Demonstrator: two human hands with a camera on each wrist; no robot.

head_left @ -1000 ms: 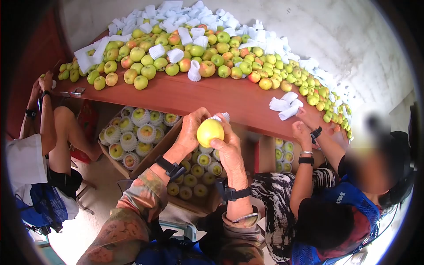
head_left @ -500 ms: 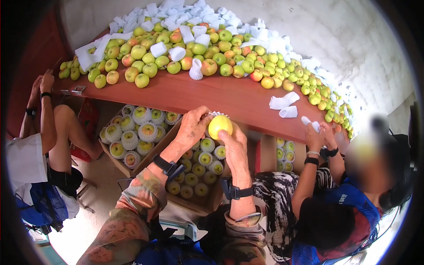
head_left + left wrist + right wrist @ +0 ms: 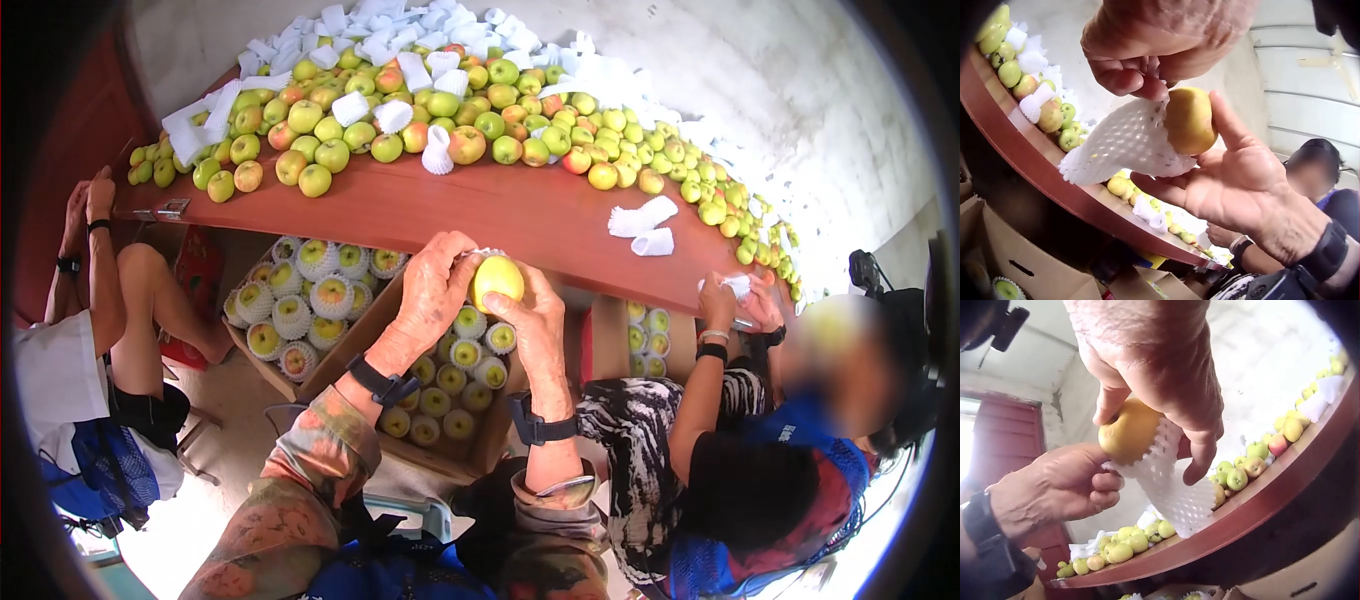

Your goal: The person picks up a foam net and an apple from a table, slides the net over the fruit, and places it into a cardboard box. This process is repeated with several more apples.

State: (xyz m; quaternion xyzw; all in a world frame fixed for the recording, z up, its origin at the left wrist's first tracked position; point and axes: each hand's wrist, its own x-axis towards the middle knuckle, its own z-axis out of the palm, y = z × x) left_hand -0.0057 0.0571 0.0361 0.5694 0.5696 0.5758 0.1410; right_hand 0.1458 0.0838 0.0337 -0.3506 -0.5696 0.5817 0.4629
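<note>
A yellow-green apple (image 3: 498,281) is held up in front of the table edge, partly inside a white foam net sleeve (image 3: 1125,140). My right hand (image 3: 540,318) grips the apple, its thumb pressed on the bare side. Pinched between the thumb and fingers of my left hand (image 3: 430,290) is the sleeve's rim, right beside the apple. In the right wrist view the sleeve's loose end hangs below the fruit, near the right fingers. The apple's lower part is hidden inside the netting.
Loose apples (image 3: 333,154) and foam sleeves (image 3: 655,242) lie on the red-brown table (image 3: 350,210). Below it stand cardboard boxes (image 3: 350,355) of netted apples. One person (image 3: 75,350) sits at the left; another (image 3: 740,490), at the right, handles a white sleeve.
My hands and the apple have shifted slightly right, and the apple has turned a little. The person at the right has taken foam sleeves off the table and moved their hands right.
</note>
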